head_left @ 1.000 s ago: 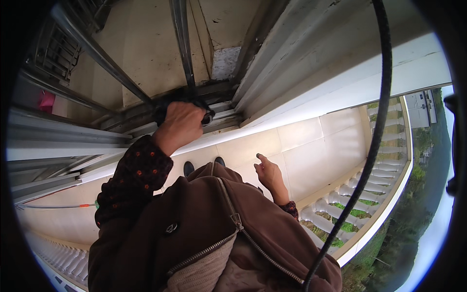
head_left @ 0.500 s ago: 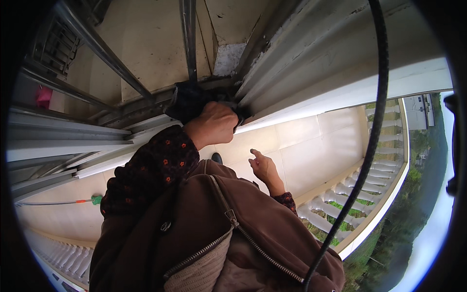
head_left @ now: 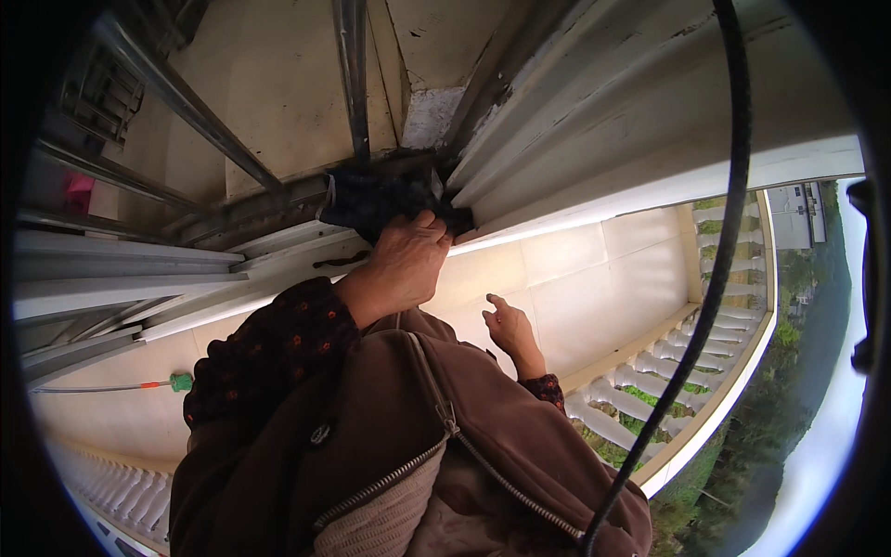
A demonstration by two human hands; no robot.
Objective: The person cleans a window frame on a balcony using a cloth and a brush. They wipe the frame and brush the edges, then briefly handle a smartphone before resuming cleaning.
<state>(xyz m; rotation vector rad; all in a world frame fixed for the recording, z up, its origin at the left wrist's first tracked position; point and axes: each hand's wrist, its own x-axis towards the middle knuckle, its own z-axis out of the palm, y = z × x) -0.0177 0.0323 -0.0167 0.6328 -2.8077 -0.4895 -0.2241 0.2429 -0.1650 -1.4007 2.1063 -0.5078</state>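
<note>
Left hand (head_left: 397,265): near the middle of the frame, drawn back slightly lower than half a second ago, and further right than a second ago.
Left fingers: bent inward, nearly closed on the near edge of the cloth; the tips are partly hidden.
Dark cloth (head_left: 382,197): upper middle of the frame, in the corner below the metal bars (head_left: 353,84); more of it shows now, spread beyond the knuckles, so I judge that it covers more of the corner.
Dark strip (head_left: 342,261): left of the wrist, on the pale ledge (head_left: 278,280); now in view, though what it is I cannot tell.
Right hand (head_left: 512,334): right of centre, little changed, fingers loosely half curled, nothing visible in them.
Corner edges: the bars bound the cloth above, the white frame (head_left: 650,130) on its right.
Room to move: the ledge runs off toward the left of the frame; floor tiles (head_left: 575,260) lie between the right hand and the railing (head_left: 650,371).
Black cable (head_left: 715,278): curves down the right side, apart from both hands.
</note>
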